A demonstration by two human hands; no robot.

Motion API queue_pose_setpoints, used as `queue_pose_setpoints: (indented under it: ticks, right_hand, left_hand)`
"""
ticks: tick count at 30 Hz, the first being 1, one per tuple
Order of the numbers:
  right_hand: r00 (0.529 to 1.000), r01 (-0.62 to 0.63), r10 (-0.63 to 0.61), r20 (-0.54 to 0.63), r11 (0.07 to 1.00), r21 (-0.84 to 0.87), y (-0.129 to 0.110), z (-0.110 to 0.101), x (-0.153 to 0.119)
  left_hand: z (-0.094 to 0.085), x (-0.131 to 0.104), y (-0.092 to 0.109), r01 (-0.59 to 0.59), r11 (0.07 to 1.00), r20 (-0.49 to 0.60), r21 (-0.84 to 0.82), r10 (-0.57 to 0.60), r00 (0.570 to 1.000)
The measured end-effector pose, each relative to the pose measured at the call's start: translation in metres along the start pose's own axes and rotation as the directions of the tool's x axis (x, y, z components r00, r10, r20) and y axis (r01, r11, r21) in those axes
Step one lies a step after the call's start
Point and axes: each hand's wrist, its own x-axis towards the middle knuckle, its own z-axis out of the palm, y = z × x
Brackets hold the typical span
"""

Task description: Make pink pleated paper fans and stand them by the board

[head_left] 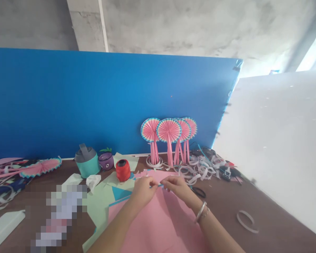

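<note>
My left hand [144, 188] and my right hand [177, 187] meet close together over the far end of a large pink paper sheet [152, 225]. Both have thumb and fingers pinched on the sheet's far edge, where a narrow blue strip [160, 185] shows between them. The fingertips hide part of that edge. Toward me the pink paper spreads out with a soft shadow across it. Under its left side lie pale green paper sheets [97, 207] and a blue paper piece [120, 193].
Several pink pleated paper fans [169, 130] lean against the blue partition [107, 102]. Tangled white strips [200, 168] and black scissors handles [198, 192] lie right. A red thread spool [123, 170], purple cup [105, 161] and teal cup [87, 165] stand left. A white ring [246, 221] lies right.
</note>
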Motion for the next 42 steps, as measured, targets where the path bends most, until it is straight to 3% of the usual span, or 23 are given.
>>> queue_pose_setpoints:
  ticks: [6,11,17,21,25,28,31,34,36,42]
  right_hand:
    - [0.991,0.119,-0.128,-0.027,0.967,-0.226,0.008,0.005,0.002]
    - [0.988,0.129,-0.146,-0.055,0.963,-0.237,0.008,0.009,0.002]
    - [0.982,-0.034,0.035,-0.183,0.999,0.009,0.011,0.011,0.005]
    - [0.939,-0.089,0.066,-0.338,0.995,-0.053,0.021,-0.005,0.01]
    - [0.906,-0.105,0.015,-0.423,0.976,-0.19,0.03,-0.019,0.013]
    - [0.865,-0.032,-0.164,-0.474,0.925,-0.379,0.031,-0.016,0.012]
    - [0.879,0.09,-0.279,-0.388,0.894,-0.438,0.026,-0.006,0.011]
    - [0.955,0.168,-0.227,-0.192,0.944,-0.283,0.022,0.003,0.009]
    - [0.969,0.207,-0.232,-0.081,0.949,-0.236,0.021,0.005,0.009]
    - [0.956,0.253,-0.287,-0.057,0.908,-0.335,0.025,0.004,0.01]
  left_hand:
    - [0.002,-0.001,-0.001,0.024,0.999,-0.008,0.027,-0.024,1.0]
    - [0.004,0.0,0.001,0.013,1.0,-0.014,0.023,-0.013,1.0]
    - [0.002,0.001,0.002,-0.018,1.0,-0.058,-0.017,0.017,0.998]
    - [0.001,0.004,-0.006,0.008,0.999,-0.076,-0.039,-0.011,0.997]
    - [0.003,0.007,-0.012,0.017,0.998,-0.048,-0.06,-0.02,0.999]
    - [0.007,0.007,-0.013,0.019,0.997,-0.028,-0.074,-0.021,0.999]
    - [0.012,0.006,-0.013,0.027,0.997,-0.039,-0.077,-0.03,0.999]
    - [0.015,0.004,-0.013,0.017,0.997,-0.044,-0.08,-0.021,0.999]
    - [0.015,0.004,-0.013,0.014,0.997,-0.042,-0.081,-0.018,0.999]
    - [0.002,0.008,-0.016,0.075,0.989,0.019,-0.126,-0.073,0.997]
